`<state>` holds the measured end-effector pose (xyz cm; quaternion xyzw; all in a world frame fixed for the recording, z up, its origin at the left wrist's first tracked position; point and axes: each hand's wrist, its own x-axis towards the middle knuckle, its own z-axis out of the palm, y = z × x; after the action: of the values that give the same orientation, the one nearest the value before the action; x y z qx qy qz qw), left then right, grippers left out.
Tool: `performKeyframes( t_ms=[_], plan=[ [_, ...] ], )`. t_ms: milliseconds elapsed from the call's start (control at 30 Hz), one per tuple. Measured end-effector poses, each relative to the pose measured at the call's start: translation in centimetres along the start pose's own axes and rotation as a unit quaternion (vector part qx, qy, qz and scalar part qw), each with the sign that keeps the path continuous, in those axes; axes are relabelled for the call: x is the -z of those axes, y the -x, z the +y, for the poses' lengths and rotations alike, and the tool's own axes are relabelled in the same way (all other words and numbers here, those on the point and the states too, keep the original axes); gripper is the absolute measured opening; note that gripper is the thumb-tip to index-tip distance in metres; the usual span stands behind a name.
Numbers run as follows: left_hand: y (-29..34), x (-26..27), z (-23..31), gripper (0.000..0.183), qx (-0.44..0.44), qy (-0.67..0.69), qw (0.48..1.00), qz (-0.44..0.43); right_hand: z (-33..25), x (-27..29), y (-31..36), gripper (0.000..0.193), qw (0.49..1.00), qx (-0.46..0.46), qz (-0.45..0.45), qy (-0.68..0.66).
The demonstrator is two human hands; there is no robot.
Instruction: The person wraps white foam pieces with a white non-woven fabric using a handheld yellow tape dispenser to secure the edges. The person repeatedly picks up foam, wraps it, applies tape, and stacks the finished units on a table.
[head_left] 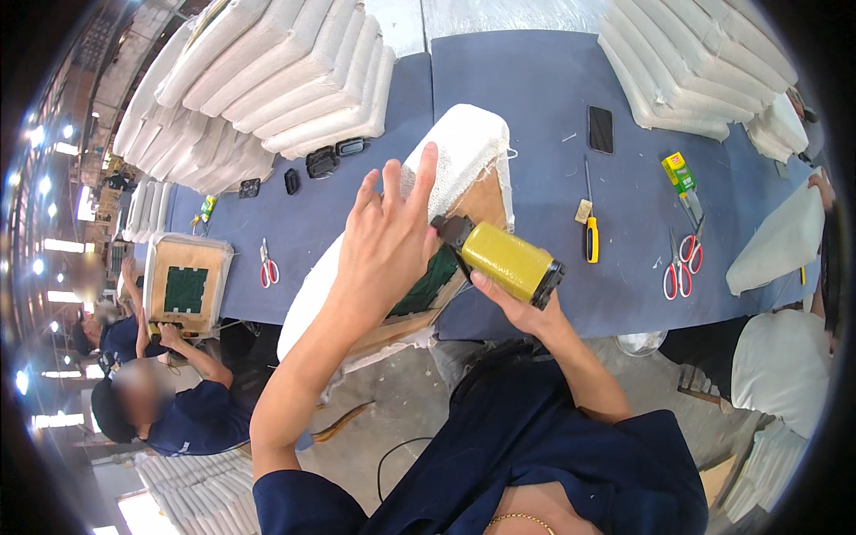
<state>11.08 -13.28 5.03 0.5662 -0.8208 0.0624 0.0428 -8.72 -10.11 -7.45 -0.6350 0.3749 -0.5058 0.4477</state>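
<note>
My right hand (528,312) is closed around a yellow pneumatic staple gun (506,259) with black ends. Its black nose points at a white padded seat panel (464,134), close to the wooden underside. That panel stands tilted at the table's near edge, showing bare wood and a dark green mesh (428,283) in its opening. Fingers stretched and apart, my left hand (388,223) lies over the panel's white fabric, beside the gun's nose; the thumb is mostly hidden. Loose threads hang from the fabric's right edge.
Tall stacks of white padded panels (303,80) flank the blue-covered table (544,107). On it lie a screwdriver (591,239), scissors (685,265), a phone (601,129) and black plastic parts (322,161). A co-worker (192,406) works at the left; another person stands at the right.
</note>
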Motion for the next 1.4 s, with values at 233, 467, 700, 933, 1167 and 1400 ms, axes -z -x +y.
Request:
performKeyframes(
  t_ms=[233,467,700,933,1167,1400],
  plan=[
    [0.6,0.6,-1.4,0.089,-0.055,0.045,0.997,-0.021,-0.4,-0.5,0.7,0.020,1.000,-0.009,0.022,-0.005],
    [0.7,-2.9,-9.7,0.057,0.144,0.489,0.848,-0.143,-1.4,-1.0,3.0,0.020,0.995,-0.090,0.037,-0.034],
    [1.6,0.1,-6.0,0.075,0.166,0.362,0.892,-0.213,-2.2,-1.9,2.1,0.012,0.995,0.039,0.053,0.074],
    [4.5,0.1,-2.2,0.056,0.050,0.012,0.999,0.010,-1.9,-3.2,1.3,0.017,0.997,0.027,0.067,0.035],
    [4.7,0.4,-0.9,0.074,0.030,-0.020,0.999,-0.004,-2.0,-2.8,2.3,0.024,0.999,-0.012,0.022,0.030],
    [5.4,1.4,-0.2,0.095,0.012,-0.015,1.000,-0.021,-2.9,-2.7,3.1,0.021,0.999,-0.018,-0.036,-0.003]
  ],
)
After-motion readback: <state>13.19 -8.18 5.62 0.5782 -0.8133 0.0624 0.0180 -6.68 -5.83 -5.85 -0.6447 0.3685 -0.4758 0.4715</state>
